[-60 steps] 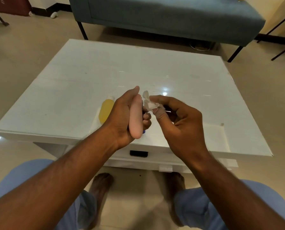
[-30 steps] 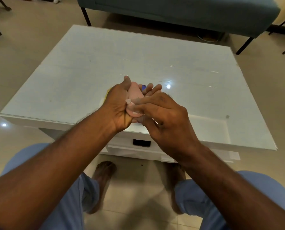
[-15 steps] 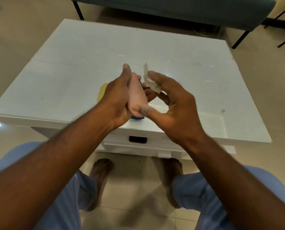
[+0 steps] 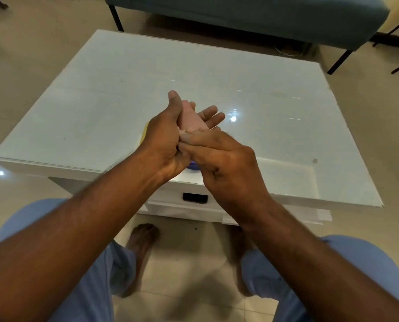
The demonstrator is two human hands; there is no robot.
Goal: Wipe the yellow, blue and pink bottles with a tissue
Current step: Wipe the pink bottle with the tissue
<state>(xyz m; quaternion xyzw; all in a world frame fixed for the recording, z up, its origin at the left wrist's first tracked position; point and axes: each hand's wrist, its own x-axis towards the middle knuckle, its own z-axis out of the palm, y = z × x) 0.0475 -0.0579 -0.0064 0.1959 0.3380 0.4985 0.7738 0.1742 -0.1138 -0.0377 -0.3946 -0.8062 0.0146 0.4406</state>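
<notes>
My left hand [image 4: 163, 140] holds the pink bottle [image 4: 190, 118] above the near part of the white table [image 4: 101, 108], thumb along its left side and fingers under it. My right hand [image 4: 224, 159] lies across the bottle's lower half, fingers pressing a small white tissue [image 4: 183, 130] against it; only a sliver of tissue shows. A strip of the yellow bottle [image 4: 144, 132] shows on the table behind my left hand. A bit of the blue bottle [image 4: 193, 167] peeks out below my hands.
A teal sofa [image 4: 240, 12] on black legs stands beyond the table's far edge. A drawer with a dark handle [image 4: 195, 197] sits under the near table edge. My knees and bare feet are below on the tiled floor.
My right hand, which had lifted the tissue off beside the bottle's top half a second ago, has come back down across the pink bottle's lower half. My left hand keeps holding the bottle.
</notes>
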